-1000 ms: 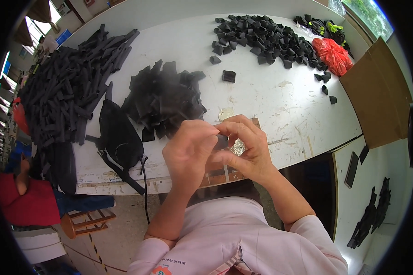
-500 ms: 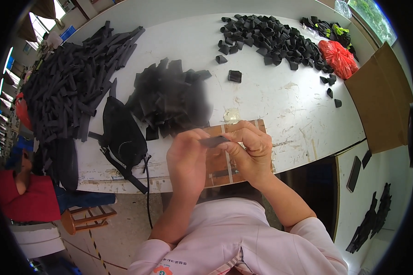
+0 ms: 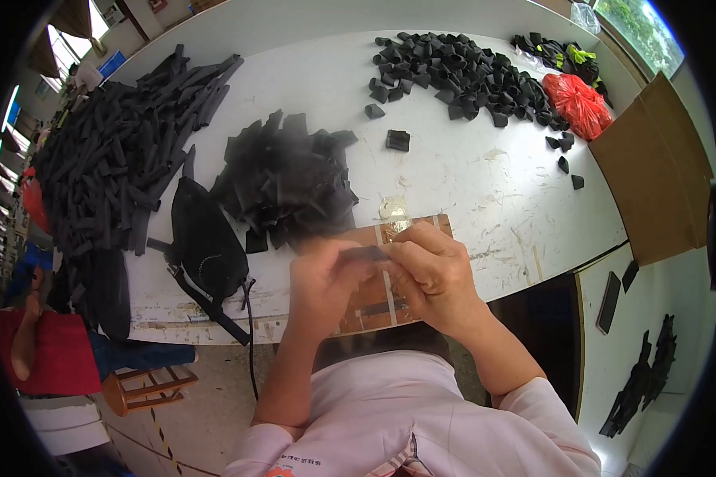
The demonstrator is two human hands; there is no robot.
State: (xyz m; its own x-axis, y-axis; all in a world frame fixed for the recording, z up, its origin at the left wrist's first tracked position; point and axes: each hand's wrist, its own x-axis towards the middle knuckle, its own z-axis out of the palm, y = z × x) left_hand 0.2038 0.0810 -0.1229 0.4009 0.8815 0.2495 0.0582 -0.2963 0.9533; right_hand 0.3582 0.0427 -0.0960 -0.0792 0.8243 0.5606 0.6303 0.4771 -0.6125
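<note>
Between my two hands, above a brown board (image 3: 364,298) at the table's near edge, is a small dark fabric strip (image 3: 363,254). My left hand (image 3: 318,278) pinches its left end; my right hand (image 3: 431,270) closes on the right end with thumb and forefinger. Parts of the strip are hidden behind my fingers. Just beyond lies a heap of flat black fabric pieces (image 3: 282,183), slightly blurred. A clear tape-like patch (image 3: 393,208) sits at the board's far edge, and a single folded black piece (image 3: 398,141) lies farther back.
Long dark strips (image 3: 111,151) pile up at the left, beside a black pouch (image 3: 207,230) with straps. Black fabric loops (image 3: 469,75) spread at the far right near a red plastic bag (image 3: 578,105) and a cardboard sheet (image 3: 652,171). A person in red (image 3: 48,350) is at the left.
My hands stay closed on the strip, and my fingers have shifted along it. The whole view has moved slightly.
</note>
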